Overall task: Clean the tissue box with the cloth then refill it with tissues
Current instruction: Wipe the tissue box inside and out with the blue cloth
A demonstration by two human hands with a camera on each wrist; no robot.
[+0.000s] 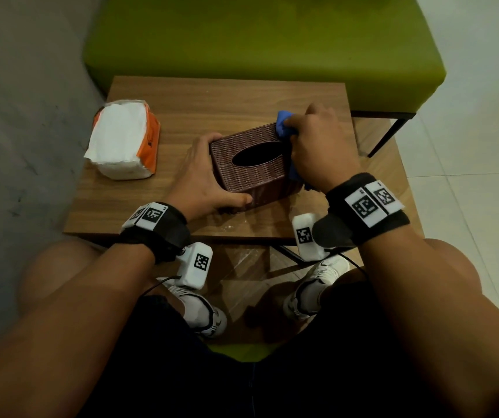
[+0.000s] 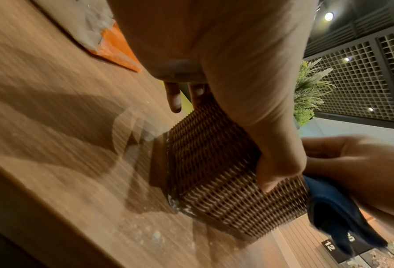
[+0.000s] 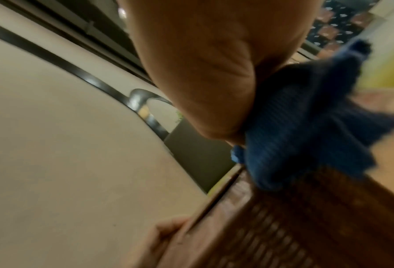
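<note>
A brown woven tissue box with a dark oval slot stands on the small wooden table. My left hand grips its left end, thumb curled along the near side. My right hand holds a bunched blue cloth and presses it against the box's right end. An opened pack of white tissues in an orange wrapper lies at the table's left.
A green upholstered bench stands right behind the table. A grey wall runs along the left, pale floor tiles lie to the right. My knees and white shoes are under the table's near edge. White crumbs dot the tabletop.
</note>
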